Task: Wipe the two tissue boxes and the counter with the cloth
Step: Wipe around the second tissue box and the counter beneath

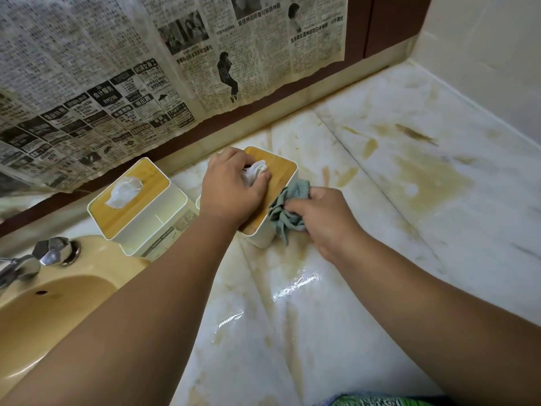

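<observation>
Two white tissue boxes with wooden lids stand on the marble counter (336,303). The left tissue box (137,200) sits beside the sink, a tissue poking from its lid. My left hand (231,191) lies on the lid of the right tissue box (281,168), fingers curled round the tissue sticking out of it. My right hand (325,218) grips a crumpled grey-green cloth (287,209) and holds it against the right side of that box.
A yellow sink (58,303) with a chrome tap (38,259) fills the lower left. Newspaper (146,68) hangs over the back wall. The counter carries brown stains (421,177) to the right and wet patches near the front. A white wall (483,39) bounds the right.
</observation>
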